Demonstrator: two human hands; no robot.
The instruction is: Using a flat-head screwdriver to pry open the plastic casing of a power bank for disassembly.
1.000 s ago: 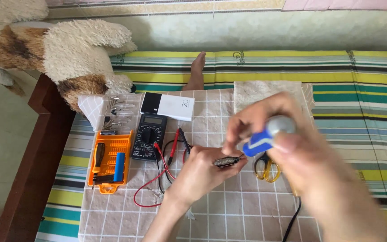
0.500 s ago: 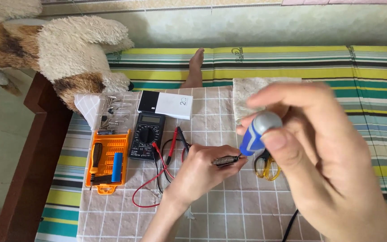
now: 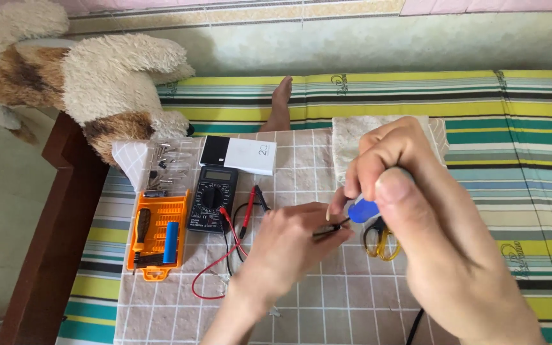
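My right hand (image 3: 429,230) is raised close to the camera and grips a blue-handled tool (image 3: 362,209), likely a soldering iron, whose thin dark tip points left. My left hand (image 3: 289,252) rests lower on the checked cloth (image 3: 327,306) and pinches a small dark part (image 3: 327,231) right where the tip meets it. A dark cable (image 3: 414,322) runs down from under my right hand. Yellow-handled scissors (image 3: 381,239) lie just beneath the tool.
A black multimeter (image 3: 212,198) with red and black leads (image 3: 241,220) sits left of my left hand. Further left are an orange screwdriver-bit case (image 3: 156,233), a bag of small parts (image 3: 164,167), a black-and-white box (image 3: 239,153), a plush dog (image 3: 78,83), a foot (image 3: 280,105) and a wooden bed rail (image 3: 52,217).
My right hand has lowered slightly and turned, bringing the tool's tip onto the part in my left hand. My left hand has stayed put.
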